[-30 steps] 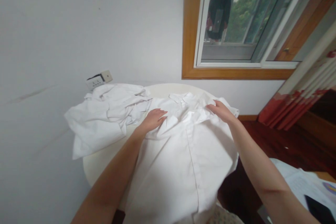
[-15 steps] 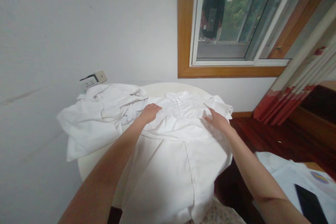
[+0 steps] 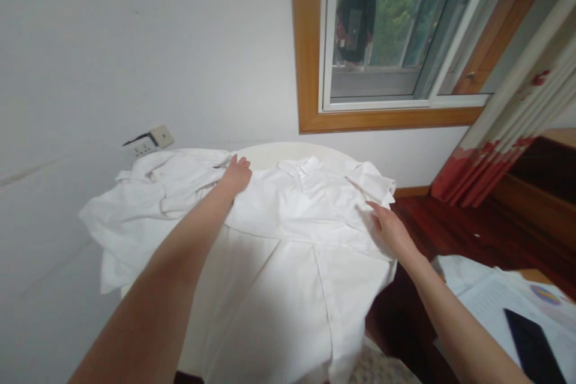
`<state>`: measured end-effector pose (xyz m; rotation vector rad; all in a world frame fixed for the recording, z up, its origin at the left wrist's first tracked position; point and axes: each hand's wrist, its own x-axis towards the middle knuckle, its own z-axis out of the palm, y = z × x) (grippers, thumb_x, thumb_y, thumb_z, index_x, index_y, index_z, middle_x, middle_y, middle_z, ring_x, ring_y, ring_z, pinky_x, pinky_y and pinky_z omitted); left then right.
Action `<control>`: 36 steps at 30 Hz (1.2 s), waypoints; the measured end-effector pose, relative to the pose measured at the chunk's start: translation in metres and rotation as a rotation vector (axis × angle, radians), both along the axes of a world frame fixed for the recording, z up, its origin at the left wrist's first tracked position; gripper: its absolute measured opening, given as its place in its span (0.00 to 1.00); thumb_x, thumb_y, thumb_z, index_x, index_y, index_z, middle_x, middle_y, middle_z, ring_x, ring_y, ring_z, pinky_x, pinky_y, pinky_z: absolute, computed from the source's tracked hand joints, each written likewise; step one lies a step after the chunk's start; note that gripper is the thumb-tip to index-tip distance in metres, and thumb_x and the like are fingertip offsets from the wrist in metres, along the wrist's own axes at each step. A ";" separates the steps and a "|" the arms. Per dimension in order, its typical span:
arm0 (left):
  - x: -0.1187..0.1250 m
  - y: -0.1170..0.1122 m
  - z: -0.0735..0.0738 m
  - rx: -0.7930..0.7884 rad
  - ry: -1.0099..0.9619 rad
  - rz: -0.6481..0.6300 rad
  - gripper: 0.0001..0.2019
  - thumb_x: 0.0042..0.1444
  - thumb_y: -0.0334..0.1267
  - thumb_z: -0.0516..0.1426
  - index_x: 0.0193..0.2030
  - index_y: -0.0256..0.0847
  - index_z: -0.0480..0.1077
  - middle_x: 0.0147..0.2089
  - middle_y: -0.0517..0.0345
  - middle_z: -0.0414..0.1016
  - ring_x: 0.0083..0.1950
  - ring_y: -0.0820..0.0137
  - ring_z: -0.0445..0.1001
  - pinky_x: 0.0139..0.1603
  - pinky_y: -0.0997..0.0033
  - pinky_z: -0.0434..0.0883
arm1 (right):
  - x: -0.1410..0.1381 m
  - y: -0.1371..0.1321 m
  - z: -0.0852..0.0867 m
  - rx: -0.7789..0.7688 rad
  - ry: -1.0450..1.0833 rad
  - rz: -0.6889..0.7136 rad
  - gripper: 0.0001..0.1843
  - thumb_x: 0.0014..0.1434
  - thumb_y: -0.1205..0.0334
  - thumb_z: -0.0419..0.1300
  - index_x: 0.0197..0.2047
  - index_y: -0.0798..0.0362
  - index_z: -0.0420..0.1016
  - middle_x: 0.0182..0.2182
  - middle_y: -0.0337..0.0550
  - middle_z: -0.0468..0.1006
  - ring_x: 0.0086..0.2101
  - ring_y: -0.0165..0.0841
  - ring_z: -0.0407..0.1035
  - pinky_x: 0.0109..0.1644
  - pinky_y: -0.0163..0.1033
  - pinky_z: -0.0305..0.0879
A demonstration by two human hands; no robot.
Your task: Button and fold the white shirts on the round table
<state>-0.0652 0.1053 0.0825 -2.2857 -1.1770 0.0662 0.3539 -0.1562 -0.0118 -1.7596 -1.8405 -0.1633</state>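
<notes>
A white shirt (image 3: 297,240) lies spread back-up over a round cream table (image 3: 270,154), its collar (image 3: 299,165) towards the wall. My left hand (image 3: 236,175) lies flat and open on the shirt's left shoulder, fingers pointing at the wall. My right hand (image 3: 390,228) rests open on the shirt's right side, just below the folded short sleeve (image 3: 371,183). A second crumpled white garment (image 3: 148,210) lies bunched at the table's left, touching the shirt.
A wall socket (image 3: 146,141) sits on the white wall behind the crumpled garment. A wood-framed window (image 3: 382,42) is at the upper right, a red-and-white curtain (image 3: 508,132) beside it. Papers and a dark phone (image 3: 533,348) lie at the lower right above the dark wood floor.
My left hand slid up and left along the shirt towards the wall. My right hand moved down and right to the shirt's edge. The cloth under them lies flatter now.
</notes>
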 end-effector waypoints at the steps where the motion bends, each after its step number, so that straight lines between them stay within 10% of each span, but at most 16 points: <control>1: -0.003 0.003 0.003 0.026 -0.022 0.037 0.09 0.52 0.25 0.51 0.31 0.31 0.73 0.42 0.45 0.73 0.56 0.60 0.60 0.66 0.47 0.42 | 0.002 -0.003 -0.002 -0.001 0.008 0.006 0.23 0.62 0.68 0.46 0.59 0.57 0.65 0.46 0.54 0.76 0.46 0.40 0.70 0.52 0.45 0.65; 13: 0.016 -0.028 -0.031 0.032 -0.314 0.104 0.23 0.54 0.23 0.44 0.53 0.38 0.69 0.54 0.44 0.68 0.69 0.60 0.50 0.69 0.44 0.37 | -0.005 -0.001 0.013 -0.153 -0.143 -0.067 0.22 0.60 0.70 0.48 0.53 0.51 0.75 0.36 0.50 0.75 0.39 0.39 0.69 0.46 0.39 0.64; 19: 0.027 -0.071 -0.034 0.010 -0.411 0.139 0.18 0.59 0.27 0.44 0.51 0.38 0.68 0.52 0.40 0.69 0.61 0.53 0.62 0.61 0.44 0.57 | -0.003 -0.006 0.015 -0.117 -0.142 0.001 0.18 0.63 0.64 0.50 0.51 0.53 0.76 0.35 0.51 0.75 0.40 0.40 0.68 0.47 0.41 0.63; 23: 0.013 -0.108 -0.059 -0.077 -0.332 0.235 0.18 0.61 0.30 0.43 0.50 0.32 0.69 0.46 0.38 0.72 0.52 0.54 0.70 0.51 0.56 0.67 | 0.000 -0.010 0.013 -0.095 -0.101 0.061 0.18 0.63 0.65 0.49 0.49 0.53 0.77 0.40 0.53 0.75 0.43 0.41 0.67 0.48 0.42 0.64; 28: -0.012 -0.126 -0.084 -0.085 -0.365 0.165 0.23 0.64 0.37 0.42 0.61 0.31 0.62 0.61 0.39 0.65 0.63 0.59 0.63 0.63 0.60 0.59 | 0.000 -0.011 0.012 -0.108 -0.156 -0.012 0.19 0.62 0.68 0.49 0.52 0.52 0.76 0.40 0.53 0.73 0.43 0.42 0.67 0.47 0.42 0.64; 36: -0.001 -0.151 -0.061 -0.029 -0.382 0.290 0.24 0.62 0.39 0.46 0.64 0.35 0.59 0.64 0.37 0.61 0.61 0.53 0.64 0.57 0.54 0.64 | -0.039 0.012 0.069 -0.014 -0.254 -0.081 0.18 0.60 0.63 0.56 0.53 0.51 0.75 0.56 0.58 0.65 0.52 0.50 0.59 0.52 0.52 0.59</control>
